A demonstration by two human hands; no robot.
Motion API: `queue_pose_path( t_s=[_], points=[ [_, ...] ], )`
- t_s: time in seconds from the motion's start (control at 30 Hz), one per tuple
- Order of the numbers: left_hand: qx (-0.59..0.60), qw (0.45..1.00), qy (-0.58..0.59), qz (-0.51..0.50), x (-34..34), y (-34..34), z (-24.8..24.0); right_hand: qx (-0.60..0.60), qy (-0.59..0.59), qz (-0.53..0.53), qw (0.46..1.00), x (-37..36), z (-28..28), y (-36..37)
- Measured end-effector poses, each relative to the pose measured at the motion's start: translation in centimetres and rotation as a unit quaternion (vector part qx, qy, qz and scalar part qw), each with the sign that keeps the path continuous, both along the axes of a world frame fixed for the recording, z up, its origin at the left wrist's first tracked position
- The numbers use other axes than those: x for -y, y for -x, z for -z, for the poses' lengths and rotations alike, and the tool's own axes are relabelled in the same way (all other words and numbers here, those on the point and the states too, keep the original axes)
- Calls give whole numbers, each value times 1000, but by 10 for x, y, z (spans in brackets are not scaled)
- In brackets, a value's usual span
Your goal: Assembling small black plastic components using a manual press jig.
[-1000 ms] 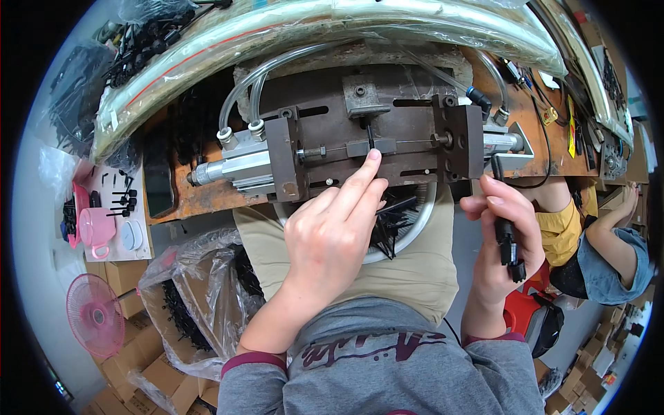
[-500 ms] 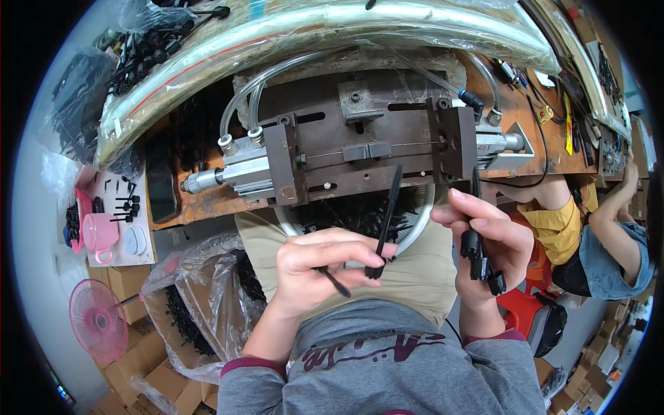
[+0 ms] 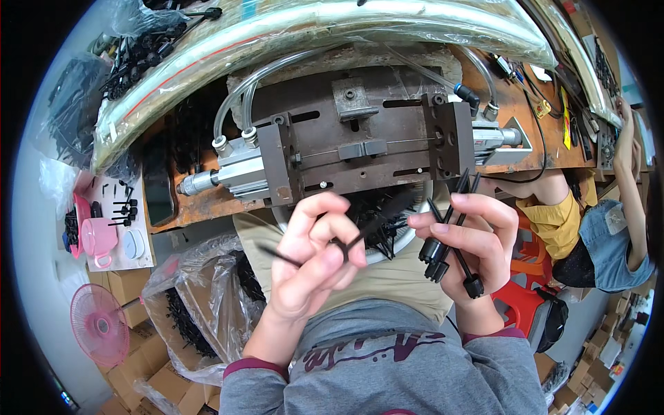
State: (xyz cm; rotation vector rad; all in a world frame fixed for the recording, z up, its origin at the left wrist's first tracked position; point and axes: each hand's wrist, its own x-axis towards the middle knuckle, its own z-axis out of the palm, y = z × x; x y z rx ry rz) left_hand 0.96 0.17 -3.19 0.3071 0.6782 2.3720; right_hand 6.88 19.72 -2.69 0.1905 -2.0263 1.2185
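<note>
Evidently the two hands work apart, just short of the worktop's near edge. The left hand (image 3: 315,252) pinches a thin, black, rod-like piece (image 3: 380,220) between thumb and fingers; blur hides whether the dark length on its left side is a second one. The right hand (image 3: 477,242) closes around several slim black rods with ridged, cylindrical ends (image 3: 436,256), tips pointing far, probably bunched so thumb and forefinger can sort them singly. On the brown wooden worktop (image 3: 200,206), a dark-brown metal fixture (image 3: 315,158) stands centred before the person, presumably for equal reach; nothing rod-like sits across its small grey middle block (image 3: 362,149). A white-rimmed round basin (image 3: 379,259) of black pieces sits below, likely kept close to both hands.
</note>
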Motion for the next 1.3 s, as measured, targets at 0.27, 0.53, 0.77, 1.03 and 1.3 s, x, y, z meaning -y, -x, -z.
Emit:
queue_pose_path(
  t_s=[0.27, 0.53, 0.77, 1.03, 1.3],
  points=[
    [2, 996, -66, 61, -8, -1, 11, 8, -101, 24, 995, -1, -1, -1],
    [-334, 849, 397, -103, -13, -1, -26, 2, -134, -44, 990, -9, -3, 3],
    [-490, 732, 418, -220, -22, -5, -24, 21, -173, -82, 981, -7, -8, 9],
    [-541, 635, 475, -282, -20, -1, -12, 0, -115, -2, 993, 0, 9, 16],
    [-637, 467, 561, -247, -27, 18, 9, 4, 32, -53, 998, -11, 15, 7]
  ],
)
